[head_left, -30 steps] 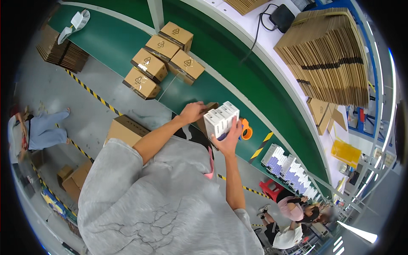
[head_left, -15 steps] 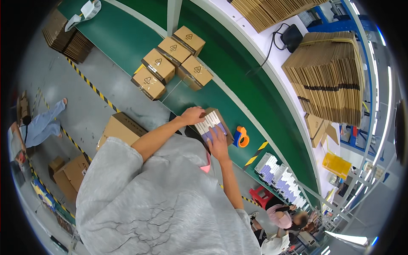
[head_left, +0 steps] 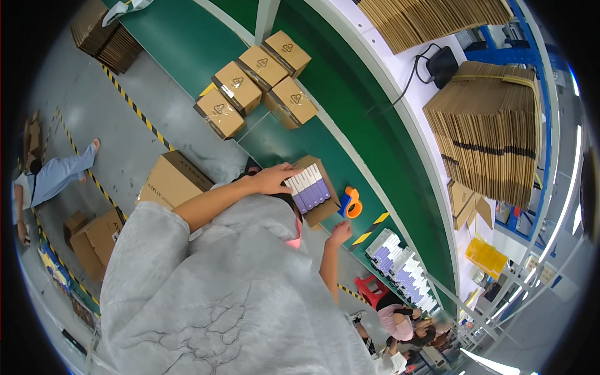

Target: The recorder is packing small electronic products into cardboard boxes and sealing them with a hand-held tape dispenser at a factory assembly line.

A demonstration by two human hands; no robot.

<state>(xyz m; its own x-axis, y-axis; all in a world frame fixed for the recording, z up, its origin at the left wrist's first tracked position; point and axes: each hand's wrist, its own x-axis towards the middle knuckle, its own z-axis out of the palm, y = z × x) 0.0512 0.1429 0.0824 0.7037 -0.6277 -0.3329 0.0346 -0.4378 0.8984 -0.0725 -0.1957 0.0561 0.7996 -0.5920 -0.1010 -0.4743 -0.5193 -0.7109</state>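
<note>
An open cardboard carton (head_left: 320, 214) stands on the green bench in front of me. Inside it, a row of slim white and purple boxes (head_left: 309, 189) is packed side by side, with bare cardboard along the right side. My left hand (head_left: 275, 179) grips the carton's left edge, fingers over the rim beside the boxes. Off the carton's near right corner is my right hand (head_left: 339, 232), its fingers curled in with nothing visible in them. Just beyond that hand lies an orange and blue tape dispenser (head_left: 351, 203).
Several closed brown cartons (head_left: 262, 67) stand farther left on the bench. Rows of white and purple boxes (head_left: 400, 265) fill its right part. Bundled flat cardboard (head_left: 487, 134) sits on the white shelf (head_left: 400, 69) across. A large carton (head_left: 177, 180) stands at my left; other people work nearby.
My right hand has lifted off the boxes in the carton and moved right, toward the tape dispenser, its fingers now curled. My left hand stays at the carton's edge.
</note>
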